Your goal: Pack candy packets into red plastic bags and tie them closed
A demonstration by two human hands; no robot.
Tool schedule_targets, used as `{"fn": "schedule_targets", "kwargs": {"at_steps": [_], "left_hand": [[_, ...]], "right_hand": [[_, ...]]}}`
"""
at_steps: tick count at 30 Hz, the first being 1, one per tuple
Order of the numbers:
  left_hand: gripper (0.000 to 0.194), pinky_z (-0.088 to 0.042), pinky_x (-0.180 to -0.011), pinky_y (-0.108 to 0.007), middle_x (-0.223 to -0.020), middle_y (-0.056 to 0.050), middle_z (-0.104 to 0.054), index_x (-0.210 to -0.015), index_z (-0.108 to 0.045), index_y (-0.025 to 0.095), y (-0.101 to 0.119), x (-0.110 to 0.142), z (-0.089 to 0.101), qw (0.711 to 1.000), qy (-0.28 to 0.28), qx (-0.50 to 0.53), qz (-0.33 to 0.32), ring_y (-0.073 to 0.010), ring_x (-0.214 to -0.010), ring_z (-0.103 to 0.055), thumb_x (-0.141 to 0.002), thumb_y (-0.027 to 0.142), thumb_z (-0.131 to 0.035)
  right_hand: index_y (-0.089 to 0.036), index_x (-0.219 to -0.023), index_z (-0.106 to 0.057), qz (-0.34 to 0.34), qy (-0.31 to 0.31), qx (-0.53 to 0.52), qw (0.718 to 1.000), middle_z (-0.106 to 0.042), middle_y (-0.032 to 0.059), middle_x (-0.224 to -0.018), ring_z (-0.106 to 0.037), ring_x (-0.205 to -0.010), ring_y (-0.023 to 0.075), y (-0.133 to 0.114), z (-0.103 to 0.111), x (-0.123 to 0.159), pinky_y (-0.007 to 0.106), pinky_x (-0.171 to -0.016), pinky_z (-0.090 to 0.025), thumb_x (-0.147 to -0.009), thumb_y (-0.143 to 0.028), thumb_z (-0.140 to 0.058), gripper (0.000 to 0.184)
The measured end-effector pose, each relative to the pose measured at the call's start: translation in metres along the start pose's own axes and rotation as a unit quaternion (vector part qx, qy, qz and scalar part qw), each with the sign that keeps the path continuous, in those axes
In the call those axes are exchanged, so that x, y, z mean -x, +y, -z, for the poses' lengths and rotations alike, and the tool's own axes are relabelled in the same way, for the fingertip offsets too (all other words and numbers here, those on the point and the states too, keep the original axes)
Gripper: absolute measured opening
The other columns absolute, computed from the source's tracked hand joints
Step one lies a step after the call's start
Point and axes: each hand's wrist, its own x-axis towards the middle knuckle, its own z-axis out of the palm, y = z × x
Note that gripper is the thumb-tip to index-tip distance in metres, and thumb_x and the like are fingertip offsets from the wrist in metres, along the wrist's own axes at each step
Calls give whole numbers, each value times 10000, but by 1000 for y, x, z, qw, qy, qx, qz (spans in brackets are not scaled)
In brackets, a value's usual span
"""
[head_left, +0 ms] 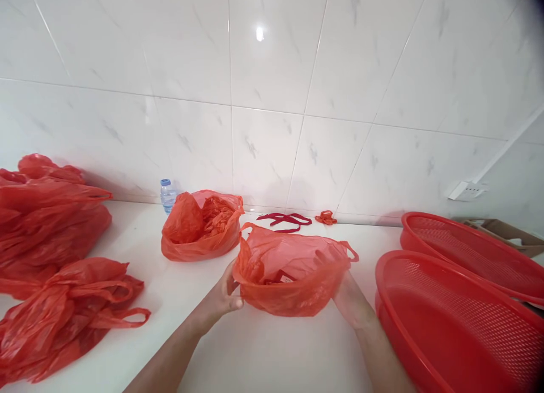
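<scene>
A thin red plastic bag sits with its mouth wide and its handles standing up at both sides. Small dark-red items with a white label lie inside, too covered to name. My left hand grips the bag's left side, thumb in front and fingers partly hidden behind the film. At the other side, my right hand holds the bag, its fingers showing faintly through the film. Just behind to the left stands another red plastic bag, with crumpled red plastic inside.
Filled red bags and a knotted red bag crowd the left. A water bottle, dark-red straps and a red scrap lie near the tiled wall. Red mesh baskets and a cardboard box occupy the right.
</scene>
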Motion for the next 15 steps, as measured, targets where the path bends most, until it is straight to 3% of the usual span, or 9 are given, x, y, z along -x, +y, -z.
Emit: {"fn": "schedule_targets", "kwargs": {"at_steps": [4,9,12,15], "left_hand": [[742,-402,-953,-495,-1351,-146,-468,-1302,-464,228,1,-11,-15,998,-51,-10,35,-372,-1245,-402,-640,390,-757],[563,-434,-929,-441,-1220,-124,-589,-1195,-561,209,8,-29,-30,997,1,66,49,-318,-1146,-521,-679,345,-739],[441,-449,-907,-422,-1133,-118,-641,-1124,-602,189,5,-34,-31,984,65,146,76,-296,-1077,-575,-721,336,-707],[344,-437,-920,-398,-1042,-105,-679,-1012,-648,157,-6,-41,-33,969,120,212,43,-271,-993,-620,-701,282,-723]], "right_hand": [[-265,-1162,-562,-20,-29,12,999,-571,97,-1224,-545,-1087,297,7,-16,-5,450,-907,-444,-636,-383,-778,580],[-233,-1042,-636,-49,-52,-18,997,-646,88,-1089,-571,-1042,297,0,-24,-7,447,-886,-453,-665,-401,-747,428],[-237,-952,-668,-46,9,-38,998,-674,82,-1021,-596,-989,312,1,-5,-4,464,-848,-473,-609,-449,-764,415],[-244,-887,-674,-41,135,-29,990,-690,81,-972,-626,-898,317,14,21,-8,474,-782,-506,-574,-458,-769,391]]}}
